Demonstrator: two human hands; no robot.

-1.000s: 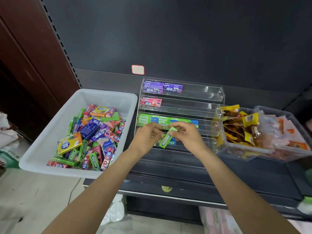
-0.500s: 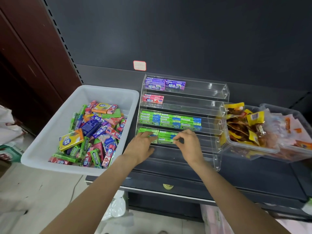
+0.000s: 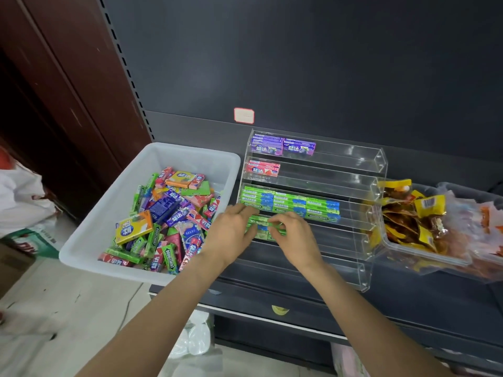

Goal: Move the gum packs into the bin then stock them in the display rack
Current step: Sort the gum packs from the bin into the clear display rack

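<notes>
My left hand and right hand press green gum packs into the rack mid-frame. Neither visibly grips. The bin sits left.

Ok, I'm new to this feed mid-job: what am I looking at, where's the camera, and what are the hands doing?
There is no machine: a person works bare-handed, and the single camera sits on their head, looking down. The left hand and right hand are arranging green gum packs on a lower tier of the clear display rack. Whether either hand grips a pack is unclear. Left of the rack a white bin holds mixed gum packs; to its right is a clear tub of snack packets.
</notes>
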